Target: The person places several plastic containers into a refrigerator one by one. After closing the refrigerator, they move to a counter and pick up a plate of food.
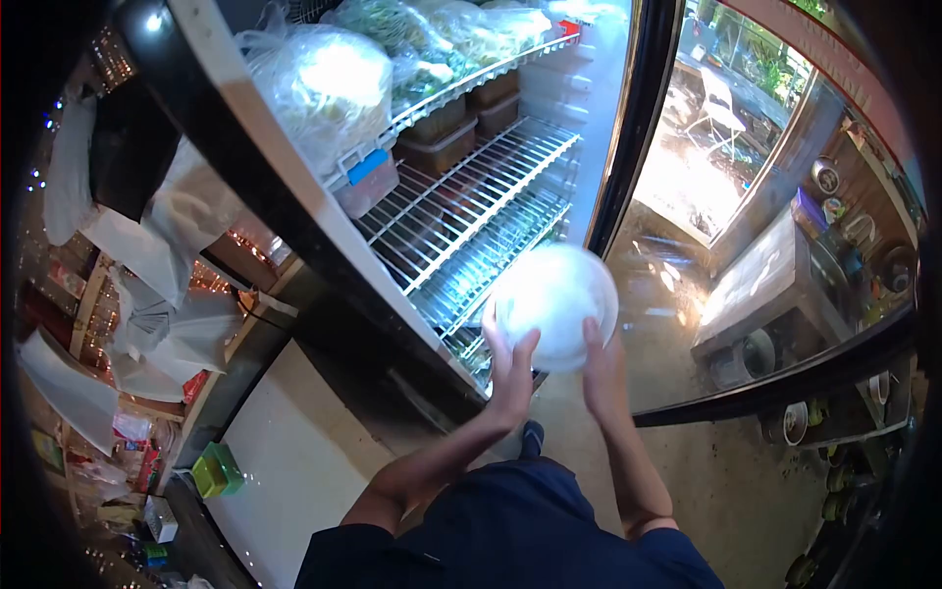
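Note:
Both my hands hold a round, whitish tub (554, 304) in front of the open fridge; its surface is smooth and glare hides what is inside. My left hand (510, 371) grips its left side, with the thumb on the near face. On the opposite side, my right hand (601, 373) presses with its thumb in the same way. Just beyond the tub are the fridge's wire shelves (471, 211). A clear box with a blue clip (368, 182) and brown lidded containers (442, 147) stand on the upper one.
Bulging plastic bags (324, 93) fill the top shelf. The glass fridge door (765, 393) stands open at my right. On my left are a cluttered rack (157, 334) and a green basket (216, 471). Through the glass, a white chair (721, 108) shows outside.

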Demonstrator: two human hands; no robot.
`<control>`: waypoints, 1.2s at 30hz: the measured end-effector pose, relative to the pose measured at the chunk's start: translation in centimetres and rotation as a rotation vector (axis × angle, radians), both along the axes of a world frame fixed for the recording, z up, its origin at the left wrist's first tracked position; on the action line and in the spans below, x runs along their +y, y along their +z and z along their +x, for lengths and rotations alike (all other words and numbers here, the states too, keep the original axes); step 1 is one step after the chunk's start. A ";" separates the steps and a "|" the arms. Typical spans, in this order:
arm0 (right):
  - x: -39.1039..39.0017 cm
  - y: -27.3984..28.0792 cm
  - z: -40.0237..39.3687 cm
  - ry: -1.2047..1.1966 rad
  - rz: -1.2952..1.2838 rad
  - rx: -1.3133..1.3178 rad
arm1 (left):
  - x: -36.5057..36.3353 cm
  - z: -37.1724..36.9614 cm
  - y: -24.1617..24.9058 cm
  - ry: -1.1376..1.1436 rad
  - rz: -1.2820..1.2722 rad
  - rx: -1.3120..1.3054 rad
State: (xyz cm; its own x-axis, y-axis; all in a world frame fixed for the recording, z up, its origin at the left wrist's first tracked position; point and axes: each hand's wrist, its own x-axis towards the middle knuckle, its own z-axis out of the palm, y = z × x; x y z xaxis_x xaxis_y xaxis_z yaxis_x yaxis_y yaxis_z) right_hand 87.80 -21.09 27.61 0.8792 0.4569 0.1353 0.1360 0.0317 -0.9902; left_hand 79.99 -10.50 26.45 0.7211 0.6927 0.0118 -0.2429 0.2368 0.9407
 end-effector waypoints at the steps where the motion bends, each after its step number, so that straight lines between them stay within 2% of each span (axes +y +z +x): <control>1: 0.6 1.4 2.3 0.021 0.055 0.000 | 0.7 2.2 1.4 -0.005 0.043 -0.053; 5: 5.2 6.2 9.7 0.105 0.123 -0.161 | 3.3 8.2 7.0 0.170 0.061 -0.123; 9: 10.8 7.9 13.5 0.265 0.123 -0.104 | 5.9 9.8 10.3 0.378 0.055 -0.201; 11: 13.2 8.6 14.1 0.371 0.097 -0.102 | 7.1 9.6 11.5 0.463 0.077 -0.147; 13: 15.9 8.4 14.4 0.435 0.119 -0.106 | 9.0 9.8 11.2 0.530 0.085 -0.160; 15: 18.5 7.4 14.6 0.470 0.145 -0.236 | 10.8 9.7 10.0 0.592 0.086 -0.176; 17: 20.1 7.5 14.1 0.501 0.040 -0.246 | 12.3 9.4 9.3 0.624 0.082 -0.283; 19: 21.4 8.3 13.8 0.557 -0.142 -0.261 | 12.2 8.4 10.5 0.642 0.000 -0.227; 21: 22.1 8.4 13.7 0.628 -0.147 -0.206 | 13.2 7.9 10.3 0.604 -0.121 -0.261; 27: 24.6 8.6 14.2 0.688 -0.430 -0.412 | 14.6 8.2 9.4 0.740 -0.177 -0.276; 29: 23.9 8.7 13.9 0.706 -0.374 -0.635 | 15.4 8.5 8.9 0.820 -0.142 -0.248; 30: 23.8 8.5 14.0 0.704 -0.364 -0.763 | 16.1 8.2 8.6 0.755 -0.136 -0.265; 32: 24.1 8.0 14.1 0.672 -0.364 -0.841 | 16.7 8.1 7.5 0.744 -0.120 -0.265; 34: 24.0 7.6 14.0 0.602 -0.413 -0.978 | 16.8 8.1 6.7 0.742 -0.065 -0.258; 35: 23.9 6.8 13.8 0.494 -0.380 -1.104 | 16.8 8.2 6.3 0.767 -0.043 -0.235; 36: 24.0 6.5 13.7 0.460 -0.376 -1.103 | 16.8 8.2 6.0 0.793 -0.021 -0.210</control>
